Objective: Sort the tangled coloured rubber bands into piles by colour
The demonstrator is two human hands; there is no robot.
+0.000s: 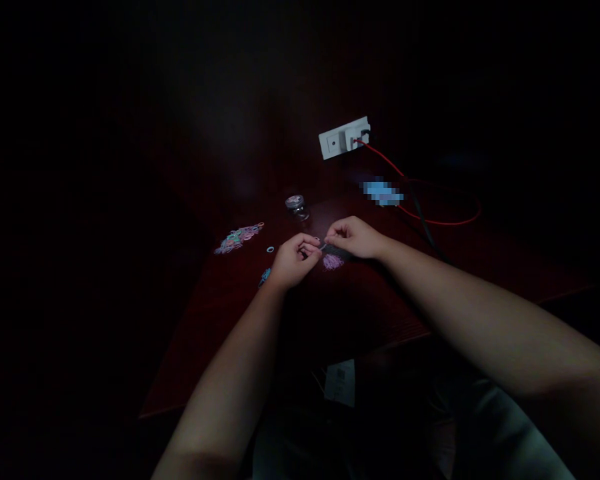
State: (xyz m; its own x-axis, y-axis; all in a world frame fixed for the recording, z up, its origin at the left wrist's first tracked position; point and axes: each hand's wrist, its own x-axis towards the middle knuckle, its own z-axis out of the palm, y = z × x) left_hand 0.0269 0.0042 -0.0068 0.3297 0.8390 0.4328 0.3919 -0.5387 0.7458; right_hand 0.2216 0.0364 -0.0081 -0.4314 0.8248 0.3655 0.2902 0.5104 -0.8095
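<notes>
Head view, dimly lit: thin pale band [323, 247] spanning the narrow gap between the fingertips of both hands, over a dark red wooden tabletop [215, 320]. Left hand [294, 261] with thumb and fingers drawn narrow on one end; right hand [354, 237] with thumb and forefinger pinched together at the other. Close by the left fingertips, small pale ring [317, 239]; held or lying on the wood, impossible to tell.

Just below the held band, toward the body, loose cluster of thin pink-lilac bands [333, 263]. Beside the left wrist and partly hidden by it, smaller cluster of blue bands [265, 276]; a little beyond, single blue-white ring [270, 249]. Farther left, close to the slanting left edge, spread pile of multicoloured bands [239, 239]. Beyond the hands, small round clear jar [295, 204]. Toward the far right, white rectangular socket plate [332, 144], thin red cable [387, 160], and pixelated blue object [381, 192], well apart from the right hand.

Open room: broad strip of wood between the clusters and the near edge, that edge rising from lower left to right and crossed by both forearms; more bare wood left of the blue cluster. Right-hand limit lost in darkness. Below the near edge, white printed tag [340, 383].
</notes>
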